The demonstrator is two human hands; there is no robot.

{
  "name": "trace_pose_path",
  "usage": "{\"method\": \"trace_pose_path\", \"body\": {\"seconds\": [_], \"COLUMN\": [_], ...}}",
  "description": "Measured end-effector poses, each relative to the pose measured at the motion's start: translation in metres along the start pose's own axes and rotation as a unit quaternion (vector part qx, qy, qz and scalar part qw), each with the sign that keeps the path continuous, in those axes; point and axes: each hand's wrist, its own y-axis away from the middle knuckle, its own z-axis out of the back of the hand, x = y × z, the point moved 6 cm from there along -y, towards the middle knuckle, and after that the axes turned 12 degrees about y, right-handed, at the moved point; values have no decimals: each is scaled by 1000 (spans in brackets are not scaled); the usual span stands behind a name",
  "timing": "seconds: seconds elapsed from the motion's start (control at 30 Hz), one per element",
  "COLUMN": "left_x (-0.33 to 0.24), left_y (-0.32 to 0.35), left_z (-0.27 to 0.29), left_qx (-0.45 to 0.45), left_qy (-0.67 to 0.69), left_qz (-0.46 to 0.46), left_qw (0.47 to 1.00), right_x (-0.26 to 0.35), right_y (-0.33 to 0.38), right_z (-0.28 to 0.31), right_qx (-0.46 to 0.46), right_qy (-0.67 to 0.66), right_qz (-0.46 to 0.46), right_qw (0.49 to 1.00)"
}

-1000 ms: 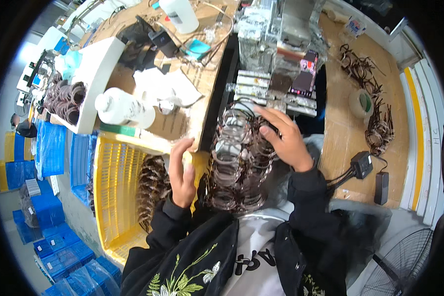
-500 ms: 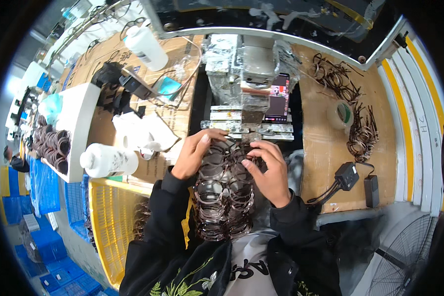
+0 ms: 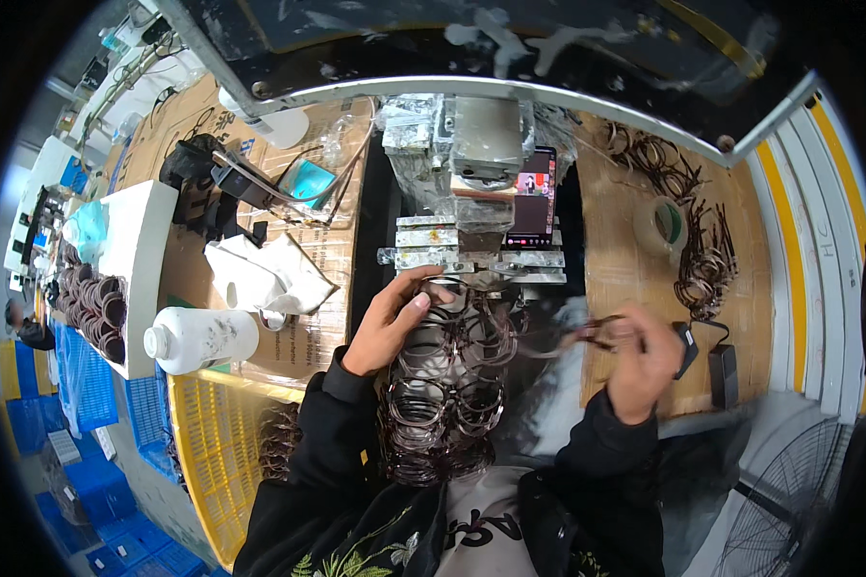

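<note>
A tall stack of dark brown eyeglass frames (image 3: pixel 443 394) rests against my chest, below a small metal press machine (image 3: pixel 481 192). My left hand (image 3: pixel 390 322) holds the top frame of the stack at the machine's lower plate (image 3: pixel 471 260). My right hand (image 3: pixel 645 361) is off to the right, gripping one blurred eyeglass frame (image 3: pixel 597 332) just clear of the stack. Both sleeves are black.
A phone (image 3: pixel 531 207) with a lit screen leans beside the machine. More frames (image 3: pixel 698 250) and a tape roll (image 3: pixel 662 223) lie on the right bench. A white bottle (image 3: pixel 197 338), a crumpled cloth (image 3: pixel 260 274) and a yellow crate (image 3: pixel 216 452) are on the left. A fan (image 3: pixel 789 500) stands lower right.
My right hand has swung from the top of the stack out to the right with one frame. My left hand stayed at the stack top by the machine.
</note>
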Motion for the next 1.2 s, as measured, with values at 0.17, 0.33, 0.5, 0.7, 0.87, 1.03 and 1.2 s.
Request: {"method": "trace_pose_path", "body": {"seconds": [0.17, 0.33, 0.5, 0.7, 0.87, 1.03, 1.2], "left_x": [1, -3, -8, -34, -77, -109, -111], "left_y": [-1, -3, -1, 2, 0, -5, -1], "left_z": [6, 15, 22, 19, -4, -48, -88], "left_qx": [-33, -76, -100, -190, -170, -47, 28], "left_qy": [-2, 33, -21, -168, -307, -391, -262], "left_qz": [32, 26, 24, -72, -225, -306, -298], "left_qw": [999, 996, 994, 965, 909, 867, 917], "right_x": [-52, -76, -69, -69, -75, -51, 27], "right_y": [-36, -64, -73, -73, -75, -66, -21], "right_z": [-30, -109, -140, -142, -142, -129, -102], "right_qx": [-88, -94, -61, -89, -129, -125, 36], "right_qy": [-361, -398, -329, -310, -246, -159, -125], "right_qz": [-35, -46, -16, 22, 24, 14, 298], "right_qw": [928, 911, 942, 946, 960, 979, 946]}}
